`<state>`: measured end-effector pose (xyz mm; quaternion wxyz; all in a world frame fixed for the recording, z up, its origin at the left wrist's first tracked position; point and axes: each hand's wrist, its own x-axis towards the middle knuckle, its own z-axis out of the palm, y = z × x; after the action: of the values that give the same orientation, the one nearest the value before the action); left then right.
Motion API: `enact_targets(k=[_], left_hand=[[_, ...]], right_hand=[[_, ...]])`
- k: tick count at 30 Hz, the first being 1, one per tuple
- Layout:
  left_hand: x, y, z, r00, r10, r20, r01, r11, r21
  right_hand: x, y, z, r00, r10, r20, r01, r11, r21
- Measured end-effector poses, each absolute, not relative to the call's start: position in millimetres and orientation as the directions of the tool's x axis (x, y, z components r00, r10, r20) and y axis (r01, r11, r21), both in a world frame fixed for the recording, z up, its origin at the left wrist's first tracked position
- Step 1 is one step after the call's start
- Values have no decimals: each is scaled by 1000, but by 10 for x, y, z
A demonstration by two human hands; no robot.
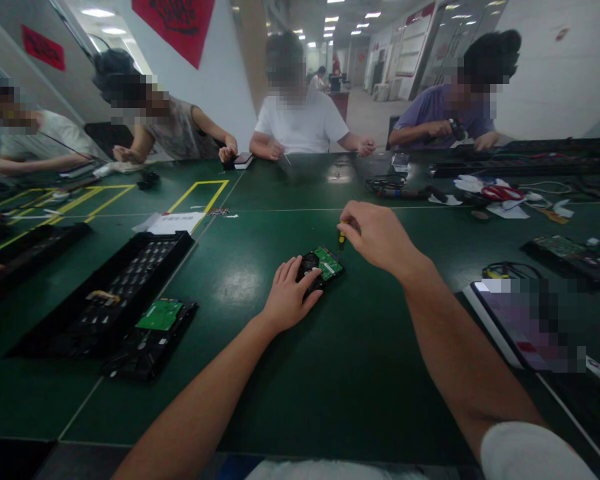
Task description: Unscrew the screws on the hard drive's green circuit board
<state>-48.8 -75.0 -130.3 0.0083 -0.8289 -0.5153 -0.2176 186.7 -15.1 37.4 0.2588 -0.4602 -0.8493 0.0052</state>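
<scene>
A black hard drive with a green circuit board (329,263) lies on the green table in front of me. My left hand (294,293) rests on its near left part, fingers spread and pressing it against the tabletop. Above the drive's right edge, my right hand (375,233) pinches a screwdriver (341,241) with a yellow and black handle. The screwdriver stands nearly upright, its tip down at the board's edge. Whether the tip sits in a screw is too small to tell.
Left of me lie a long black tray (125,287) and a second hard drive (160,315). A tablet (525,327) sits at the right, near another circuit board (575,257). Cables and scissors (503,193) lie further back. Several people sit around the table.
</scene>
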Motion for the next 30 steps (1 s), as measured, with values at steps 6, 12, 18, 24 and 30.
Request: enact_targets(k=[6,12,18,24,30], left_hand=[[-482,-759,-1292,372,853,367,859,-466,213],[-483,-759,-1290,371,853,368,856,-467,220],[-489,-755,-1296,380,848,370,860,-471,198],[-480,-760,-1289,374,850,372,858,-469,210],[-482,-757,-1294,373,848,376,859,-469,207]], right_hand=[[1863,-154,384,-465,774,429,776,590,-223],[1876,-154,389,-444,787,429,783,573,-241],[1878,-171,409,-455,779,432,790,577,-208],[1883,-141,378,-435,788,436,797,562,-220],[1869,-147,376,-437,789,432,779,573,-256]])
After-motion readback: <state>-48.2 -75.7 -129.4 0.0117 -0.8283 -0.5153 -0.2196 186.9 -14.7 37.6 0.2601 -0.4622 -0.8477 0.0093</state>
